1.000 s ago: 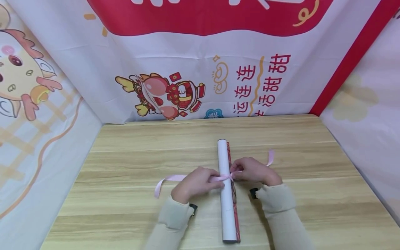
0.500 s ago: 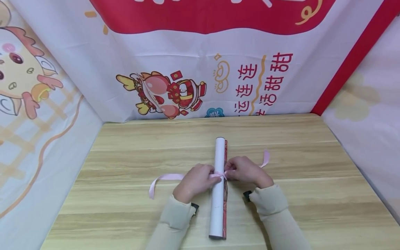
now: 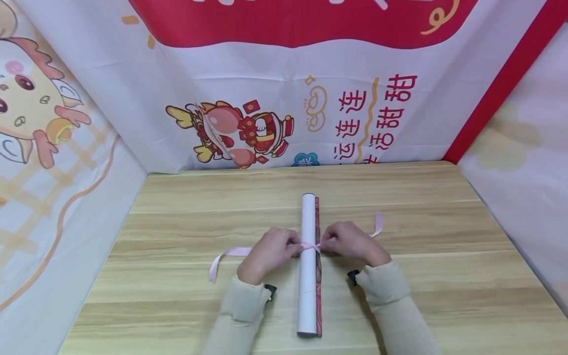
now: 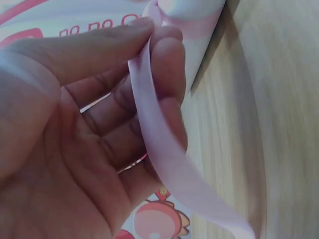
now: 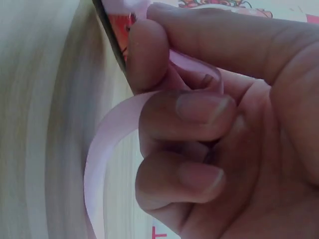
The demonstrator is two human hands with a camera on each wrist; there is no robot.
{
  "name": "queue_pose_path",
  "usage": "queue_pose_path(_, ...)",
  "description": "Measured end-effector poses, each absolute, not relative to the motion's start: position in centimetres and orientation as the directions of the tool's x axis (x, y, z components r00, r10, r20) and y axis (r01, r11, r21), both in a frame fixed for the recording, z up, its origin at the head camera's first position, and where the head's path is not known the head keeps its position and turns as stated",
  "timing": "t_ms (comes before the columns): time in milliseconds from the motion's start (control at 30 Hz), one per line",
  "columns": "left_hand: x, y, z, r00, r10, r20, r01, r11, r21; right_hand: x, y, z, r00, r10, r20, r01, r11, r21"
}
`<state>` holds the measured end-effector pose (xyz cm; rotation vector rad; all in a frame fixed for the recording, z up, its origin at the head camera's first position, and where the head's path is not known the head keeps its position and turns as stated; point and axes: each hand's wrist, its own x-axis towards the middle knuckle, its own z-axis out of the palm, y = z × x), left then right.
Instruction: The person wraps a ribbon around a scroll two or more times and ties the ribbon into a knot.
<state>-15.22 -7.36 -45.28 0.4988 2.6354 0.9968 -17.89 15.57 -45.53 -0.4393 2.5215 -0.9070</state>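
A white rolled-up scroll (image 3: pixel 307 286) with a red patterned strip along its right side lies lengthwise on the table. Around its middle runs a pink ribbon (image 3: pixel 309 245), crossed over on top. My left hand (image 3: pixel 271 252) pinches one end of the ribbon just left of the roll; in the left wrist view the ribbon (image 4: pixel 154 114) passes between thumb and forefinger and trails down past the fingers. On the other side, my right hand (image 3: pixel 352 241) pinches the other end close to the roll. The right wrist view shows that ribbon (image 5: pixel 107 134) looping behind curled fingers.
The wooden table (image 3: pixel 177 212) meets a printed white and red cloth backdrop (image 3: pixel 266 64) at its far edge. Cloth walls also stand at the left and right. A loose ribbon tail lies out to each side of the hands.
The roll has shifted left and turned to lie straighter. Both hands moved left with it, and the left hand has drawn slightly away from the roll, still pinching the ribbon.
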Motion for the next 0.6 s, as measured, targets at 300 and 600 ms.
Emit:
queue_pose_path(300,-15.4,-8.6,-45.2,-0.891,0.410,-0.196,0.174,0.706,0.686,-18.1,16.2,-45.7,-0.852,-0.468,-0.236,-0.218,0.726,-0.652)
queue_pose_path(600,-15.3,-8.8,-45.1,-0.881,0.414,-0.230,0.157,0.713,0.683,-18.1,16.4,-45.5,-0.852,-0.448,-0.271,-0.187,0.743,-0.642)
